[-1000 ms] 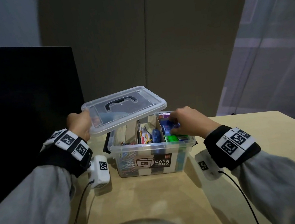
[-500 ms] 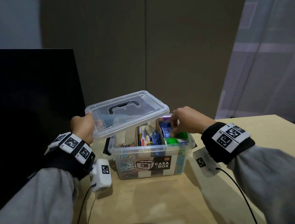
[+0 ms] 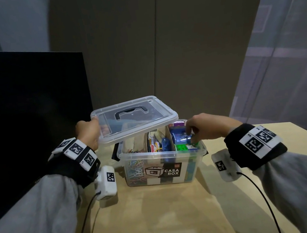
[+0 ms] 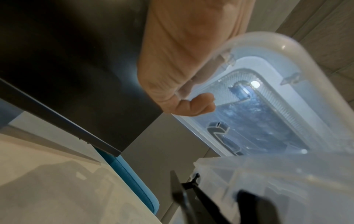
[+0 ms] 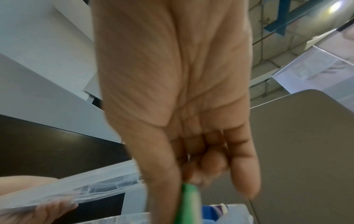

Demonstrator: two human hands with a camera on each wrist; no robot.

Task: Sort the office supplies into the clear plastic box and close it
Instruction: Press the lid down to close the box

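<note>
left hand (image 3: 88, 133) has its grip closed on the near left edge of the clear lid (image 3: 135, 116), thumb on top and fingers (image 4: 193, 106) curled underneath, holding the lid tilted above the box (image 3: 164, 165) so that it covers the box's back left part and leaves the rest open. right hand (image 3: 206, 127) reaches into the box's right compartment with a narrow grip, fingertips pinching a small green thing (image 5: 188, 201) at the top of the pile; the wrist view is blurred, so what the thing is cannot be told. inside the box, coloured paper clips (image 3: 137, 169) fill the left compartment, flat packets stand upright in the middle, and blue and green items lie on the right. a brown divider (image 3: 166, 138) stands between the middle and right parts. the box sits on the pale wooden counter (image 3: 161, 216), a black latch (image 3: 115, 153) hanging open on its left side. left of the box stands a dark screen (image 3: 32, 112); behind the box are grey partition panels (image 3: 199, 52).
</note>
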